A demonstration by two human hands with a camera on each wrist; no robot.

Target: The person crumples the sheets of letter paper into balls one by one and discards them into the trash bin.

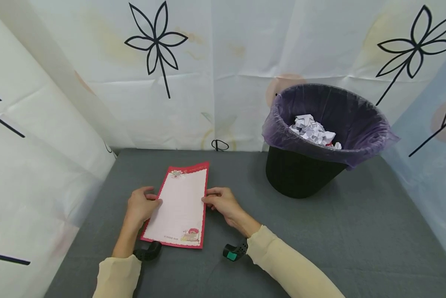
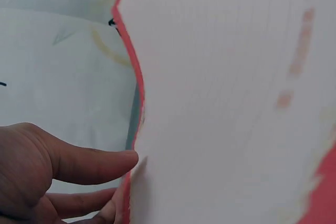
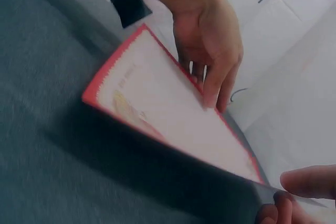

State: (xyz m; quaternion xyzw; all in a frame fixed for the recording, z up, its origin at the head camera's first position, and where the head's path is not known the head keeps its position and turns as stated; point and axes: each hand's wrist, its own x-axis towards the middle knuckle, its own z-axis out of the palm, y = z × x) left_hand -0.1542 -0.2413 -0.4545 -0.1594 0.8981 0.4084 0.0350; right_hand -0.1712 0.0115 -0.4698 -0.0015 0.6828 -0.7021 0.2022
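A sheet of letter paper (image 1: 182,203) with a red border, a pale pink middle and small printed pictures is held up off the grey table, its shadow showing beneath in the right wrist view. My left hand (image 1: 142,203) pinches its left edge, thumb on the printed face and fingers behind. On the opposite edge, my right hand (image 1: 223,203) pinches with thumb in front as well. Close up in the left wrist view, the left thumb (image 2: 94,163) presses on the red margin, and the paper's edge curves there.
A black bin (image 1: 297,174) lined with a purple plastic bag (image 1: 372,140) stands at the back right. Crumpled white paper (image 1: 312,130) lies inside it. Grey cloth covers the table (image 1: 342,240). White patterned curtains (image 1: 237,49) hang behind and at both sides.
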